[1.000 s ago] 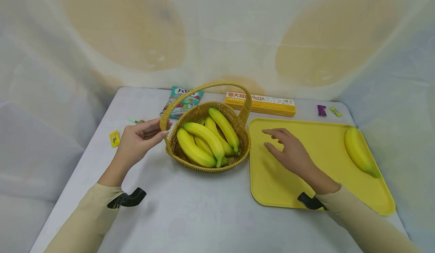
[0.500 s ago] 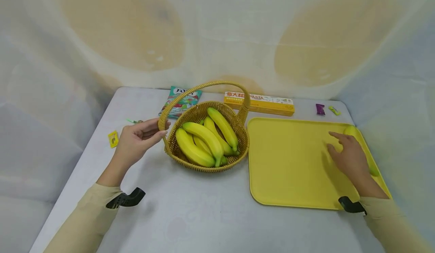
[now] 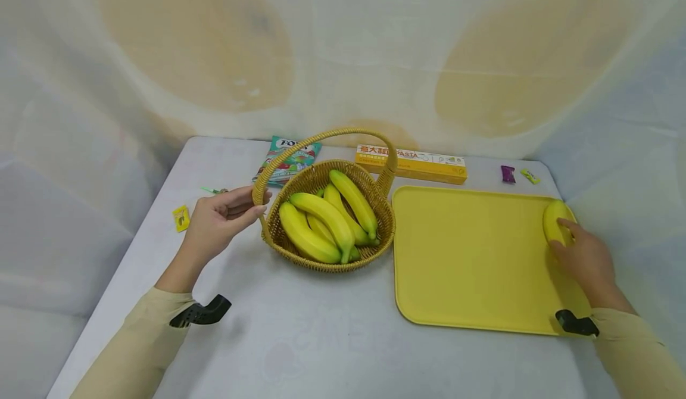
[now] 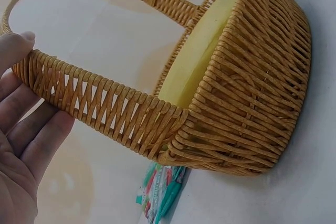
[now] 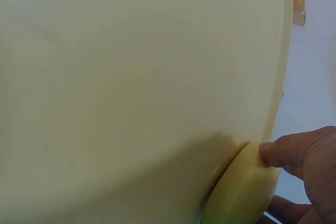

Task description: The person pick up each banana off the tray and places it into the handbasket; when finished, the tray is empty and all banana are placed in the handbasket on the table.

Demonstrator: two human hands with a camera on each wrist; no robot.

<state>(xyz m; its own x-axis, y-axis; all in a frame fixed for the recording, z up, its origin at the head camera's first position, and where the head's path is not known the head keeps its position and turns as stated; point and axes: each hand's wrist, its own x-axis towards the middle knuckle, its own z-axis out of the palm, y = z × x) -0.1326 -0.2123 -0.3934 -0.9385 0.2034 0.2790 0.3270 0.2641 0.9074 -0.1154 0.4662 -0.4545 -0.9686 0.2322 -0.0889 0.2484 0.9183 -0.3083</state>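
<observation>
- The left hand (image 3: 217,223) steadies the wicker basket (image 3: 327,256) at the left foot of its arched handle (image 4: 105,100). The fingers lie nearly straight under the weave with the thumb on top, a light hold, not a clench. It seems wise to keep that hold firm so the basket does not slide on the table (image 3: 300,339) when fruit is dropped in.
- The basket, the landmark here, holds a bunch of bananas (image 3: 327,220) that fills most of its floor; the freest room looks to be on top of the bunch, under the handle's arch.
- Just right of the basket, almost touching it, lies the yellow tray (image 3: 471,256).
- At the tray's far right edge, well apart from the basket, rests the single banana (image 3: 554,220).
- The right hand (image 3: 581,259) lies over the banana's near part, thumb tip pressed on its upper side, as the right wrist view shows (image 5: 281,153). The other fingers are hidden behind the fruit, so whether the grasp has fully closed cannot be told.
- To do this well, I judge the fingers should wrap the banana's thick middle before lifting, since the tray rim sits tight against it. Rolling it slightly toward the basket would free room for the fingertips.
</observation>
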